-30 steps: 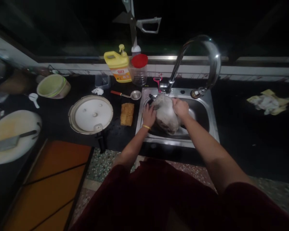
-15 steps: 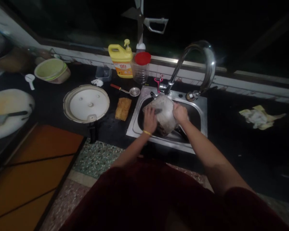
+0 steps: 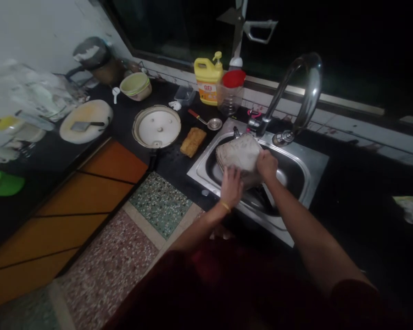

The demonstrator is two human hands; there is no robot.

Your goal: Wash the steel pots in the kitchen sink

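Observation:
A pale, stained metal pot [image 3: 239, 153] is tilted over the sink [image 3: 209, 181], its outside facing up. My right hand [image 3: 266, 164] is closed round the pot's right edge. At the near side of the pot, my left hand [image 3: 231, 187] lies against it with fingers stretched out; a yellow band circles that wrist. Whether anything is under the left fingertips is hidden. A black handle [image 3: 267, 197] shows below the pot in the basin. Over the sink arches the chrome faucet [image 3: 311, 78].
Left of the sink lie a brown sponge-like block [image 3: 193, 141], a ladle [image 3: 214, 123] and a round cooker lid [image 3: 156, 127]. Behind stand a yellow detergent jug [image 3: 207, 82] and a red-topped clear container [image 3: 231, 94]. A cleaver [image 3: 82, 125] rests on a cutting board [image 3: 101, 110].
The view has swung left, bringing more of the left counter in. The pot has been turned, and my left hand has slid from its face to its near edge.

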